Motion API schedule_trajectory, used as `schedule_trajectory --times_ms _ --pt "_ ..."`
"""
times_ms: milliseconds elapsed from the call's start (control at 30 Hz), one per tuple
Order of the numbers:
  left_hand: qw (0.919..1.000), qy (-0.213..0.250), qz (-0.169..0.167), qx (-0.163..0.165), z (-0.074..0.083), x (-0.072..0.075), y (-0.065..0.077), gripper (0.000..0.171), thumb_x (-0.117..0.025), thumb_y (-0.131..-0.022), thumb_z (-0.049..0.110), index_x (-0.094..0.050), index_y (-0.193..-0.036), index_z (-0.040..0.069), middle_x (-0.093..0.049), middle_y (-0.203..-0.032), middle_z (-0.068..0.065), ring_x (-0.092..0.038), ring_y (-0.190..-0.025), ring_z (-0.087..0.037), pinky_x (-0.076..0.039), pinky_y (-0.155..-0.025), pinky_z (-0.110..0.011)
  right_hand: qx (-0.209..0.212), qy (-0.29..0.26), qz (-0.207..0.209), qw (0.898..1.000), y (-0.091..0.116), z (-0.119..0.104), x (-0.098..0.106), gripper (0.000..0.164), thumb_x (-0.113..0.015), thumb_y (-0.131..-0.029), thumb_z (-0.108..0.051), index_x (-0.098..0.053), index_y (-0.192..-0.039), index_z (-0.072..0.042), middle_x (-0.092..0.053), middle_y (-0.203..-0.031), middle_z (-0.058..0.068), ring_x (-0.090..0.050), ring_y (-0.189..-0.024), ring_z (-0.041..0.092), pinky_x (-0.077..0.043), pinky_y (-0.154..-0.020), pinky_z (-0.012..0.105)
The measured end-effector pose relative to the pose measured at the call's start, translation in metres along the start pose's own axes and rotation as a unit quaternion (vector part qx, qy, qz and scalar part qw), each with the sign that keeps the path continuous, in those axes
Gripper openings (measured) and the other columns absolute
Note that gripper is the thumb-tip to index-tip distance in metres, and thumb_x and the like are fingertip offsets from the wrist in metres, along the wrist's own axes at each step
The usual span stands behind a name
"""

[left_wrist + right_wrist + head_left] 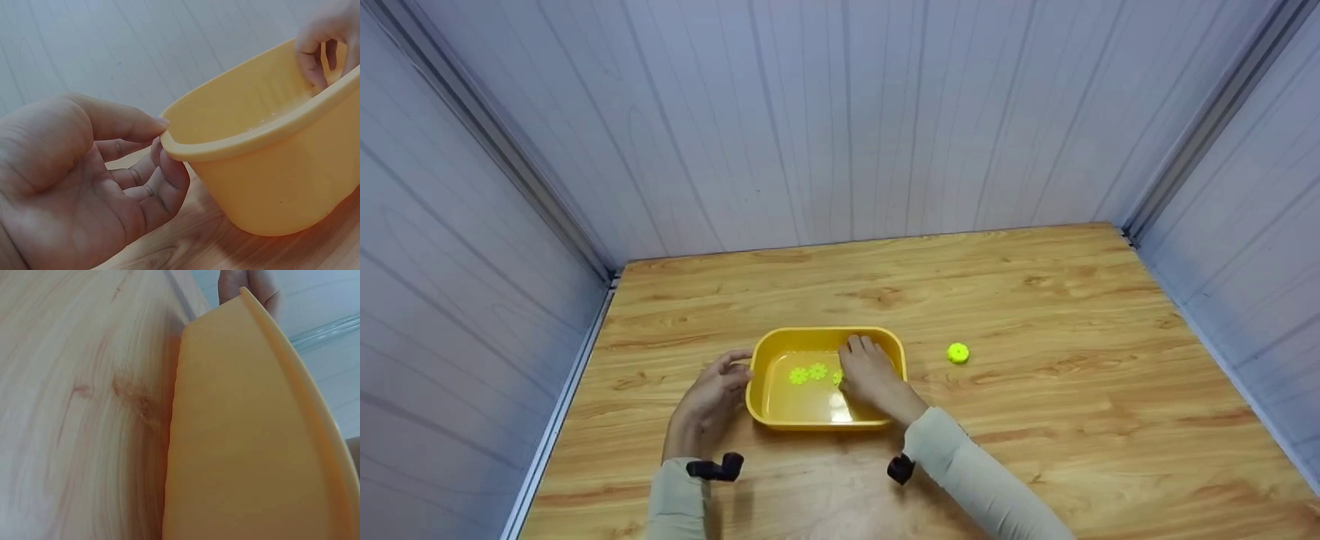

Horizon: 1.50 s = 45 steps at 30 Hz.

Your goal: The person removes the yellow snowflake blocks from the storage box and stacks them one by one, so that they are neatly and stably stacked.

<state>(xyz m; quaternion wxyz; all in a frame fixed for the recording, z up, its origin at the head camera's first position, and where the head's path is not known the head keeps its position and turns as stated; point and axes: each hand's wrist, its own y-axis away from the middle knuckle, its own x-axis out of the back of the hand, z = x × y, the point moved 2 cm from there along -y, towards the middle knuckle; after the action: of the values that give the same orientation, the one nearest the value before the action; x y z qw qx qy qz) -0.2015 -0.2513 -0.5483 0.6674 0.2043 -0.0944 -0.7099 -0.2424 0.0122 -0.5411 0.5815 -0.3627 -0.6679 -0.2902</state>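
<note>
A yellow plastic basin point(825, 429) with rounded corners sits on the wooden table. My left hand point(718, 394) pinches its left rim between thumb and fingers, as the left wrist view shows close up point(95, 174). Over the wall and down into the right part of the basin reaches my right hand point(874, 379), fingers bent toward the floor of it. Small bright yellow-green flower-shaped pieces point(799, 376) lie inside, one of them point(837, 378) partly covered by the right hand. Its fingertips are hidden, so I cannot tell whether they hold a piece.
Right of the basin, a round, lobed yellow-green piece point(958, 353) lies on the table point(1072, 315). Pale panelled walls point(840, 120) stand at the back and both sides. The basin's outer wall point(247, 427) fills much of the right wrist view.
</note>
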Motion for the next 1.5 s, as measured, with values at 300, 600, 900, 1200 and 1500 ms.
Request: schedule_trajectory --times_ms 300,600,900,1200,1500 --pt "0.9999 0.014 0.004 -0.004 -0.002 0.000 -0.001 0.044 -0.055 -0.091 0.004 -0.044 -0.134 0.008 -0.055 -0.107 -0.010 -0.056 -0.100 -0.023 -0.045 -0.090 -0.036 0.013 -0.042 0.012 0.999 0.003 0.001 0.004 0.027 -0.074 -0.083 -0.027 -0.054 -0.090 -0.011 -0.051 -0.106 0.009 -0.047 -0.098 0.027 -0.041 -0.084 0.040" --pt "0.9999 0.011 -0.003 -0.008 -0.001 -0.001 0.001 0.046 -0.055 -0.092 0.005 -0.041 -0.136 0.006 -0.055 -0.114 -0.013 -0.056 -0.104 -0.025 -0.045 -0.090 -0.036 0.017 -0.109 0.026 0.994 0.006 0.005 0.009 0.019 -0.071 -0.086 -0.026 -0.056 -0.082 -0.014 -0.050 -0.099 0.003 -0.046 -0.094 0.023 -0.039 -0.088 0.040" --pt "1.0000 0.002 0.000 -0.009 -0.001 0.000 0.000 0.047 -0.058 -0.091 0.006 -0.042 -0.135 0.007 -0.056 -0.113 -0.013 -0.057 -0.106 -0.027 -0.045 -0.092 -0.037 0.007 -0.186 0.031 0.982 0.007 0.012 0.015 0.016 -0.069 -0.088 -0.026 -0.057 -0.083 -0.016 -0.054 -0.104 0.002 -0.050 -0.098 0.023 -0.041 -0.088 0.040" --pt "1.0000 0.010 0.001 -0.001 -0.001 -0.001 0.001 0.045 -0.057 -0.092 0.007 -0.042 -0.135 0.008 -0.055 -0.117 -0.014 -0.056 -0.107 -0.027 -0.046 -0.091 -0.037 0.003 -0.267 0.033 0.963 0.010 0.021 0.026 0.017 -0.067 -0.089 -0.027 -0.056 -0.086 -0.015 -0.054 -0.104 0.002 -0.054 -0.097 0.023 -0.045 -0.083 0.036" --pt "0.9998 0.015 0.010 0.002 0.000 -0.001 0.000 0.044 -0.058 -0.091 0.007 -0.046 -0.133 0.010 -0.055 -0.116 -0.013 -0.056 -0.105 -0.026 -0.045 -0.091 -0.037 -0.003 -0.342 0.050 0.939 0.013 0.033 0.036 0.017 -0.066 -0.090 -0.024 -0.054 -0.087 -0.013 -0.052 -0.105 0.003 -0.053 -0.105 0.034 -0.042 -0.087 0.038"
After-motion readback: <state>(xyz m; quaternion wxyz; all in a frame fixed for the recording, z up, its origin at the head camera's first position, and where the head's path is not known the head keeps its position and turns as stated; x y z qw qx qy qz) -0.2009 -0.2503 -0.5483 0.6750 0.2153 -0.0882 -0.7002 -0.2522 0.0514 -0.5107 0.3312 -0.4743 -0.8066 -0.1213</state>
